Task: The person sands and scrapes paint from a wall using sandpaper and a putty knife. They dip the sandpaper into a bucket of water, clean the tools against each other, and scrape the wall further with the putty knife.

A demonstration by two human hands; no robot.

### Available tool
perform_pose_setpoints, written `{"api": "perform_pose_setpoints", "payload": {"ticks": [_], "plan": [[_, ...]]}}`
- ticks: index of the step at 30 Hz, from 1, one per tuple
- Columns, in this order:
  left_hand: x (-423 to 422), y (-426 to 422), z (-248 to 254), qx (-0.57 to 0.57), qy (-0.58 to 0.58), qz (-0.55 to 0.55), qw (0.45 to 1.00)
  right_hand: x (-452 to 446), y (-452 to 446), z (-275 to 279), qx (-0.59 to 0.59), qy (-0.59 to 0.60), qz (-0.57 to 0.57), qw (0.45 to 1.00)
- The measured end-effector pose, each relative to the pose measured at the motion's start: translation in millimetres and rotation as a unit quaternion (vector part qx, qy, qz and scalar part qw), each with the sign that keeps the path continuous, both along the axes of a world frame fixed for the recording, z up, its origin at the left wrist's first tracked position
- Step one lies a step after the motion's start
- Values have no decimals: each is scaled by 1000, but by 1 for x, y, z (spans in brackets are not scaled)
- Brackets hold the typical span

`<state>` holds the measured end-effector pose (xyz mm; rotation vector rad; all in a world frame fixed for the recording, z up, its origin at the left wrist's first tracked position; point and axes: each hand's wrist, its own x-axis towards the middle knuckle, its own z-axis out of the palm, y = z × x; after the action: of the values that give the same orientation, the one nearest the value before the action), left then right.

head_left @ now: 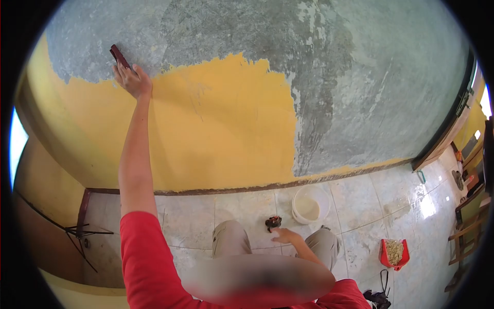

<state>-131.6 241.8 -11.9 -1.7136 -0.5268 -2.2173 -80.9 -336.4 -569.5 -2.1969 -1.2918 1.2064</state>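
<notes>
My left hand (133, 80) is raised at the end of a long stretched arm, fingers closed around a dark red scraper-like tool (120, 56). The tool lies against the wall, just above the ragged border where yellow paint (221, 129) meets bare grey plaster (206, 31). Its working edge does not show clearly. Low between my knees, my right hand (283, 236) has its fingers stretched out, with nothing visibly gripped. Just beyond its fingertips, a small dark object with orange-red patches (273, 222) sits on the floor; its kind is unclear.
A white bucket (297, 215) stands on the tiles near the wall. To the right lies a red dustpan (405, 256) full of pale flakes, with a black strapped item (380, 297) below it. A thin black metal stand (78, 232) is at left; wooden furniture (471, 232) lines the right.
</notes>
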Motion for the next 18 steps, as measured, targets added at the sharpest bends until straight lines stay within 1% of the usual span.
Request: {"api": "perform_pose_setpoints", "payload": {"ticks": [1,2,4,5,7,8,9,10,11,12,13,15,16,17,18], "plan": [[0,-5,1,-10,-1,-8,1000,0,-2,5,53,28,-21,998],[1,-9,2,-18,-4,-16,1000,-1,-3,14,61,34,-20,997],[9,-16,-12,-3,23,-20,1000,3,-14,37,145,71,-139,977],[13,-22,-11,9,48,-26,998,5,-16,45,157,74,-142,975],[30,-107,-22,129,169,-71,975,8,-20,54,155,160,-260,940],[42,-140,-37,104,254,-92,957,5,-20,57,151,95,-283,942],[42,-202,-33,97,341,-60,933,1,-21,55,154,95,-271,945],[57,-212,-40,130,388,-85,908,-3,-22,53,156,55,-276,947],[70,-219,-36,151,397,-34,905,-2,-22,53,156,14,-279,947],[80,-219,-29,169,407,13,898,-3,-21,51,132,9,-274,953],[83,-208,-18,159,409,21,898,-4,-23,53,127,9,-263,956],[86,-190,3,78,285,83,952,-11,-19,58,110,8,-263,958],[93,-194,-8,129,333,-40,933,-15,-19,53,104,10,-257,961],[90,-195,-8,124,333,-37,934,-14,-17,50,100,25,-254,962],[89,-195,-2,178,382,-2,907,-12,-14,47,99,41,-254,961]]}}
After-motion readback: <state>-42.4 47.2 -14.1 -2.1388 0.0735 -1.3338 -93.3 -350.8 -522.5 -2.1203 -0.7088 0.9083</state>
